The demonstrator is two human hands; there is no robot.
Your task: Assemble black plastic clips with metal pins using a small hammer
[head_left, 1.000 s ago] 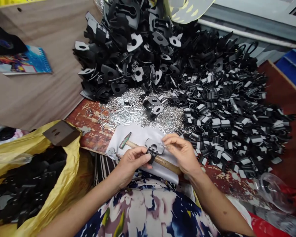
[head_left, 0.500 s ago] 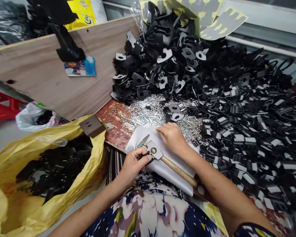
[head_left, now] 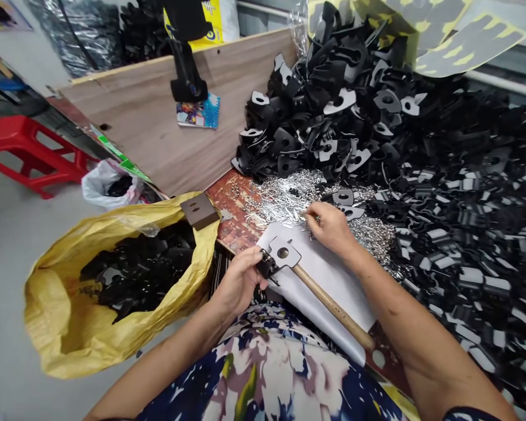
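My left hand (head_left: 241, 279) is closed on a black plastic clip (head_left: 283, 254) with a grey face and a round hole, held tilted above the white sheet (head_left: 319, 278). Behind the clip lies a hammer (head_left: 333, 307); its wooden handle points to the lower right, and its head is mostly hidden. With fingertips pinched, my right hand (head_left: 331, 225) is at the near edge of a pile of small silver metal pins (head_left: 284, 196). Whatever is between those fingertips is too small to make out. Just beyond this hand lie two more grey-faced black parts (head_left: 342, 197).
Black parts (head_left: 324, 117) are heaped at the back, and smaller black clips (head_left: 464, 245) cover the right. A yellow sack (head_left: 52, 345) of black pieces stands at left, a brown block (head_left: 199, 211) on its rim. A wooden board (head_left: 149, 134) borders the table; a red stool (head_left: 21, 137) stands beyond.
The view has swung left, showing more floor and the stool. My right hand has moved from over the white sheet to the pins. My left hand still holds the clip, now turned slightly.
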